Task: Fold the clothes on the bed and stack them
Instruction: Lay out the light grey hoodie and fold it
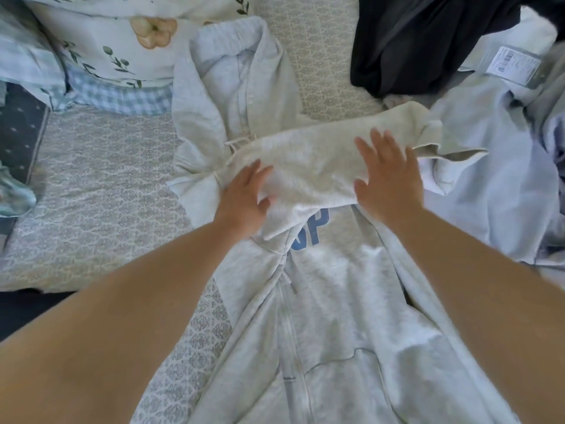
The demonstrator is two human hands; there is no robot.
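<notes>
A light grey zip hoodie (336, 316) with blue letters lies front up on the bed, its hood (232, 81) pointing away from me. One sleeve (318, 166) is folded across the chest. My left hand (244, 200) rests on the sleeve's left end with fingers loosely spread. My right hand (388, 175) presses flat on the sleeve's right part, fingers straight. Neither hand grips the cloth.
A dark garment (422, 41) lies at the back right, and a pale blue garment (489, 166) with a white label is heaped at the right. Floral and checked pillows (116, 56) sit at the back left. The patterned bedsheet (101, 203) shows at the left.
</notes>
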